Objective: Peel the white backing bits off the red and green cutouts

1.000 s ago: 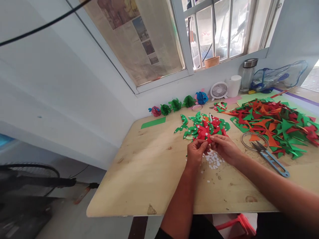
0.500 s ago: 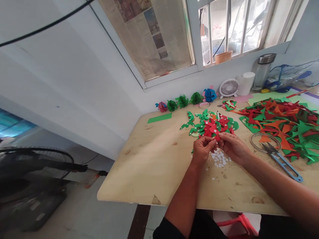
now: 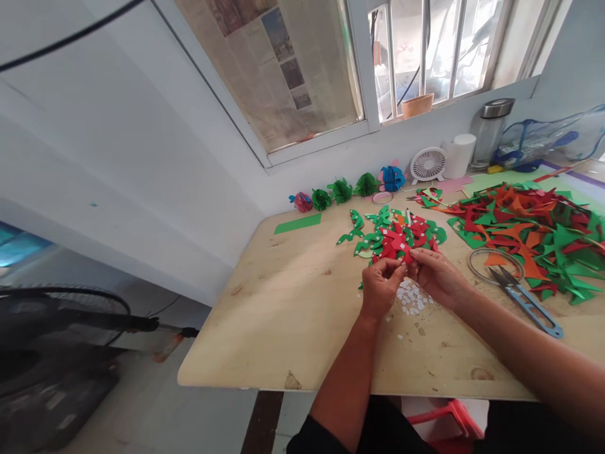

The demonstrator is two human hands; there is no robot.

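My left hand [image 3: 382,287] and my right hand [image 3: 437,276] meet over the wooden table, fingertips closed on a small red paper cutout [image 3: 405,257]. Most of that cutout is hidden by the fingers. Just beyond them lies a loose heap of red and green paper cutouts [image 3: 378,241], several bearing small white squares. Below my hands, many tiny white squares [image 3: 412,299] are scattered on the wood.
Paper scraps [image 3: 534,236] pile up at right, beside thread snips [image 3: 529,302] and a metal ring [image 3: 474,265]. Folded paper figures [image 3: 341,190], a small white fan [image 3: 428,165] and a glass bottle [image 3: 491,135] line the wall. A green strip [image 3: 297,223] lies at back left.
The view has shifted slightly, so the table's things sit a little farther left. Both hands stay together on the red cutout, with only slight finger movement.
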